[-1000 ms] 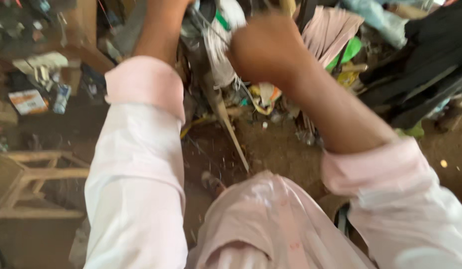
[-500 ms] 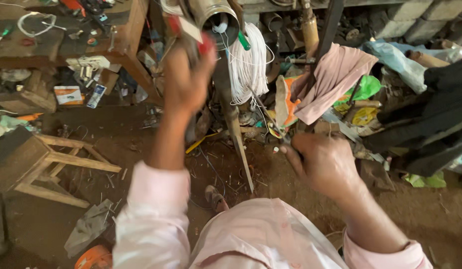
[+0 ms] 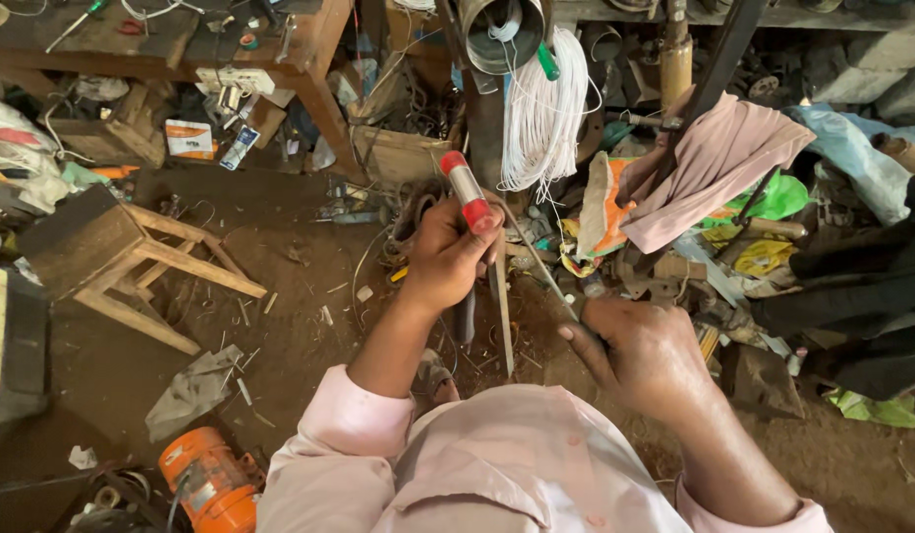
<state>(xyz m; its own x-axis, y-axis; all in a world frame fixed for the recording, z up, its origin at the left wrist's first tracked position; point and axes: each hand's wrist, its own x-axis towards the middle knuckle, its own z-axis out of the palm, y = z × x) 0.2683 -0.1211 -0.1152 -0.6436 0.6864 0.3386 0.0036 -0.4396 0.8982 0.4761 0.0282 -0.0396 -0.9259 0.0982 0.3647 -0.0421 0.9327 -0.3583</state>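
My left hand (image 3: 446,259) is closed around a tool with a red and clear handle (image 3: 467,191), whose handle sticks up out of the fist and whose dark lower part (image 3: 464,318) shows below it. My right hand (image 3: 643,353) is closed on the near end of a thin metal rod (image 3: 538,261) that slants up toward the left hand. Both hands are over the dirt floor, in front of my pink shirt (image 3: 497,464). The rod's end inside the right fist is hidden.
A wooden stool (image 3: 122,259) lies tipped at left, an orange motor (image 3: 209,479) at bottom left. A coil of white wire (image 3: 544,109) hangs under a metal cylinder (image 3: 500,35). A pink cloth (image 3: 719,168) and heaped scrap lie at right, and a wooden bench (image 3: 181,39) stands at top left.
The view has steadied and dropped lower. My left hand has come down from near the metal cylinder toward my body with the red-handled tool; my right hand stays low on the rod.
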